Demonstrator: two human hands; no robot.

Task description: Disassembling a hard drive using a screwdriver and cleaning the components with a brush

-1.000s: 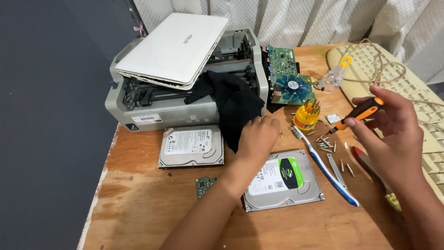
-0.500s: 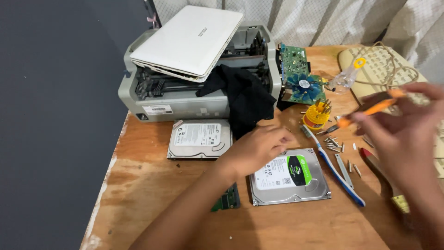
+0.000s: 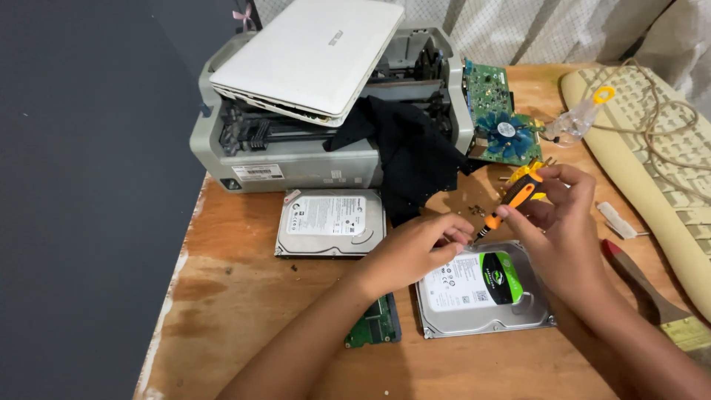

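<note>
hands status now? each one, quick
Left hand: fingers pinched at the hard drive corner; contents cannot be told.
Right hand: closed on the orange screwdriver.

A printer [image 3: 311, 159] stood at the back left of the table [image 3: 244, 296], with a laptop [image 3: 311, 52] lying tilted on top of it and a cloth [image 3: 407, 155] hanging down its right front. Just right of the printer stood a circuit board [image 3: 492, 104] with a fan [image 3: 507, 130]. In front of the printer lay one drive [image 3: 331, 222]; a second drive [image 3: 481, 289] lay to its right and nearer, under both hands. The left hand [image 3: 415, 248] rested on that drive's back left corner; the right hand [image 3: 563, 222] held a screwdriver [image 3: 511, 204] above it. A small board [image 3: 374, 326] lay left of the second drive. A keyboard [image 3: 652, 141] lay along the right edge, a brush [image 3: 652, 292] before it.
</note>
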